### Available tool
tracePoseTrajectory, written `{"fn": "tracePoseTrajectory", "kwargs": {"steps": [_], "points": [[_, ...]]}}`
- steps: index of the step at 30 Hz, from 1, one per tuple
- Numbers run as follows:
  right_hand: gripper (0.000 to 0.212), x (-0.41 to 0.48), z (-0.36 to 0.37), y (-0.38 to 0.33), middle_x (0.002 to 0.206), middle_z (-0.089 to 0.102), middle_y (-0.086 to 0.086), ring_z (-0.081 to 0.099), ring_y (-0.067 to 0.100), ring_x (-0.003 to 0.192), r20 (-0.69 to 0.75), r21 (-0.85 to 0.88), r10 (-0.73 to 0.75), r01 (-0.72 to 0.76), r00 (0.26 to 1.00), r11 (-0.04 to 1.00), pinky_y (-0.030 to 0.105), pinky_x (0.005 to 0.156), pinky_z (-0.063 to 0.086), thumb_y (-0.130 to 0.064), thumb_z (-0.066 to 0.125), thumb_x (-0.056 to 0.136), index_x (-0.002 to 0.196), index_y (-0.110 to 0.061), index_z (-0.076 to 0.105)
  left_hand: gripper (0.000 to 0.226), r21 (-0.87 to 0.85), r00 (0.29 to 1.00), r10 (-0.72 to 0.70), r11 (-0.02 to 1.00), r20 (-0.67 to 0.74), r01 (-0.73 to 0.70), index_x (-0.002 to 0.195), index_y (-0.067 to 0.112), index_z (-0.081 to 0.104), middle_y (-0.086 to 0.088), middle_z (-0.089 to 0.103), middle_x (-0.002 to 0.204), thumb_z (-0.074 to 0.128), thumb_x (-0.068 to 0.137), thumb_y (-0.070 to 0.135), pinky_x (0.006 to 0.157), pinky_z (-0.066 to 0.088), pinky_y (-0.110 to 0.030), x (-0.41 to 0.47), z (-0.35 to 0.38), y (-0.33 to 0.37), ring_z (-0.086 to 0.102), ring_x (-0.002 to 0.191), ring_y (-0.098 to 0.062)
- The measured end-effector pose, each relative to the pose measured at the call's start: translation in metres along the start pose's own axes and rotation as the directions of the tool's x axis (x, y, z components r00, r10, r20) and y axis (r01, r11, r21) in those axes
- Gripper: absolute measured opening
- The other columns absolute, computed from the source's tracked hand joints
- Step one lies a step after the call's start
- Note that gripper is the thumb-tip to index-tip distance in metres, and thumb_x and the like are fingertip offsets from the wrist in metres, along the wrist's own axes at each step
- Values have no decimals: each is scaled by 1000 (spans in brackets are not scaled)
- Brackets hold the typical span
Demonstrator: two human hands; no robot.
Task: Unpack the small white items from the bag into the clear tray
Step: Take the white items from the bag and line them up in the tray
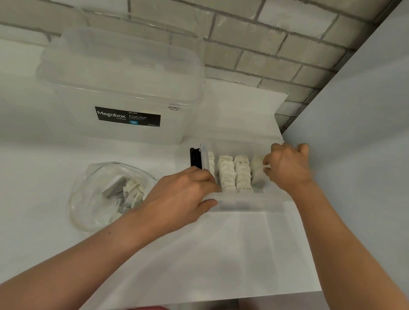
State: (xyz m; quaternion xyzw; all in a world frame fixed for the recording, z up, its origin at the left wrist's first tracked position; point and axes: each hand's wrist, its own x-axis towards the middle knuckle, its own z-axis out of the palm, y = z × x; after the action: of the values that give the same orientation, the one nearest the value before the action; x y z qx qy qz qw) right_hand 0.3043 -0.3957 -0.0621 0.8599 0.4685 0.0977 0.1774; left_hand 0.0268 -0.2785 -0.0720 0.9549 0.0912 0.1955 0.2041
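Work surface: a white-covered table [39, 212] against a brick wall [239, 18].

The clear tray [246, 203] lies towards the table's right end, with a black latch [195, 157] at its left end. Four rows of white packets [229, 175] stand on edge inside it, packed close.

Left hand [183, 193] – grips the tray's near-left corner. The thumb lies along the near wall and the fingers are curled together over the rim.

Right hand [287, 167] – over the tray's right side. The fingers are curled, and their tips close on the tops of the packets in the rightmost row. How many packets are pinched cannot be told.

The clear plastic bag [90, 205] lies open on the table just left of the left forearm. The remaining packets [130, 189] are heaped loosely inside it.

A lidded transparent storage box [119, 89] labelled "Megabox" stands behind the bag, near the tray's far-left corner.
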Motion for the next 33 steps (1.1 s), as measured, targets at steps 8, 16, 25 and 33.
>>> {"fn": "tracePoseTrajectory", "kwargs": {"steps": [8, 16, 25, 33], "points": [[7, -56, -44, -34, 81, 54, -5, 60, 23, 81, -304, 588, 232, -10, 924, 808, 39, 77, 45, -21, 80, 85, 92, -20, 81, 26, -48, 970, -158, 987, -187, 151, 112, 26, 74, 5, 61, 126, 77, 86, 29, 86, 49, -28, -44, -31, -38, 52, 116, -18], [15, -91, -89, -167, 89, 61, -8, 57, 2, 77, -317, 843, 123, 220, 941, 491, 9, 74, 44, -18, 77, 88, 103, -19, 80, 21, 59, 895, -377, 914, -239, 401, 100, 23, 75, -6, 53, 137, 82, 80, 27, 93, 48, -43, -98, -63, -99, 39, 128, -33], [19, -78, -88, -274, 99, 70, -4, 66, 25, 87, -73, 662, -242, 229, 967, 714, 33, 68, 50, -27, 56, 98, 102, -25, 74, 38, 278, 891, -450, 865, 59, 419, 98, 30, 77, -10, 44, 148, 86, 66, 49, 102, 41, -52, -131, -55, -125, 30, 139, -40], [14, -77, -81, -277, 100, 68, -2, 63, 26, 91, 254, 549, -296, 114, 921, 828, 31, 67, 44, -32, 72, 85, 94, -22, 74, 103, 293, 765, -545, 836, 343, 464, 152, 38, 32, -10, 3, 164, 79, 65, 64, 119, 22, -50, -141, -49, -127, -3, 151, -35]]}}
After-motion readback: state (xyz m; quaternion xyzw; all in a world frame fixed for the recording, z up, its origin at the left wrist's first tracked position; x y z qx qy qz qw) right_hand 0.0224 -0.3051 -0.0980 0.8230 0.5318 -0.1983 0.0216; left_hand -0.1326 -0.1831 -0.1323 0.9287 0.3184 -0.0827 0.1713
